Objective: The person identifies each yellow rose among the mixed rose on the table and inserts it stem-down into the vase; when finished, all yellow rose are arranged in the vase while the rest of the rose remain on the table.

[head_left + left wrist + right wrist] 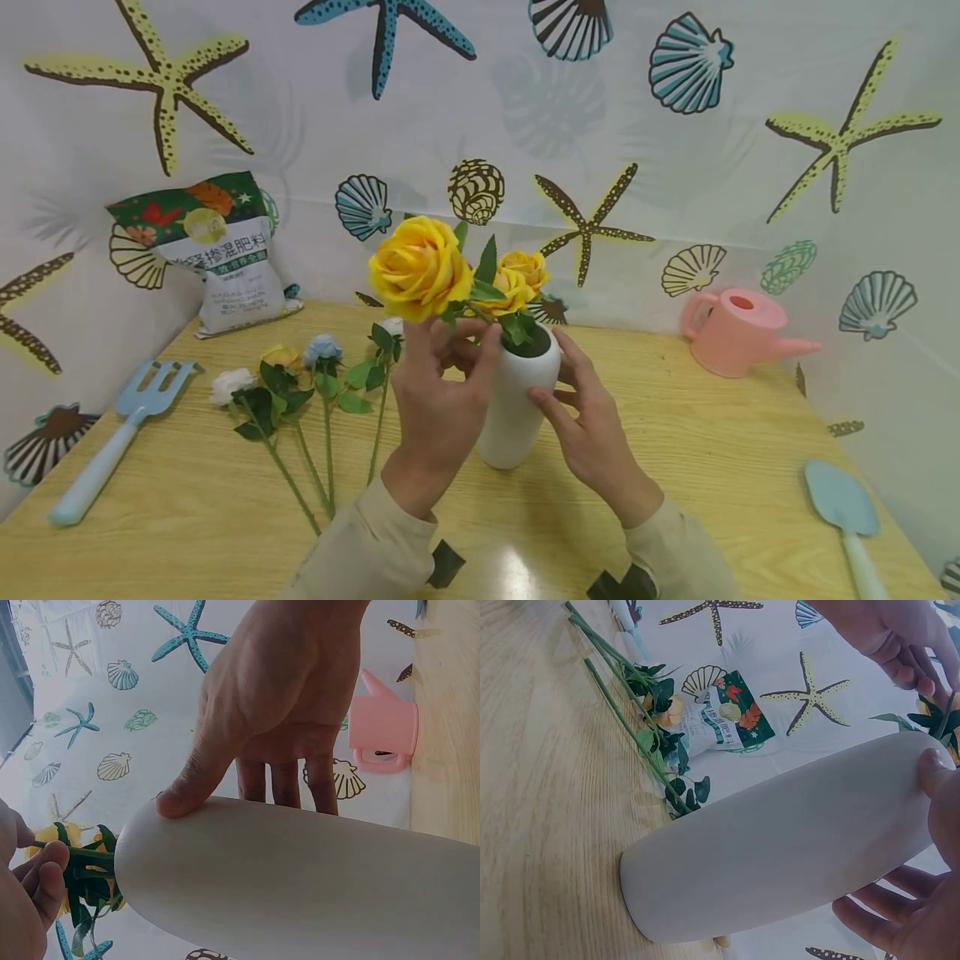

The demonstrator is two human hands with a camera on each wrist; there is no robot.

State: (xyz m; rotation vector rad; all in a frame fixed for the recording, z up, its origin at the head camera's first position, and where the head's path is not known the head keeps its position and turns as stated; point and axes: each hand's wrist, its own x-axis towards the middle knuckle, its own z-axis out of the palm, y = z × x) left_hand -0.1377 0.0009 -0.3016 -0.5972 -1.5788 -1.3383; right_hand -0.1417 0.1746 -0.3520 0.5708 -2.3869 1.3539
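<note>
Steadying a white ceramic vase [516, 408] on a pale wooden tabletop [697, 450], a person's right hand [588, 425] curls around the vessel's upper right side, thumb pressed near the rim and fingers spread along the far wall, as the left wrist view shows. The left hand [438, 392] pinches the green stem of a large yellow artificial rose [418, 267] between thumb and fingertips just above the vase's mouth, with the bloom standing up and to the left of the opening. Two smaller yellow roses [519, 279] already sit in the vase, leaves crowding its mouth. The vase stands upright near the middle of the table, directly in front of the person.

Lying flat to the vase's left are loose flower stems [315, 433], their white, yellow and blue heads pointing toward the wall. A light blue garden fork [112, 442] rests further left, and a printed fertiliser bag [221, 258] leans in the back left corner. A pink watering can [738, 331] stands at the back right, well apart from the vase, and a light blue trowel [846, 508] lies by the right edge. Starfish and seashell prints cover the backdrop [675, 150].
</note>
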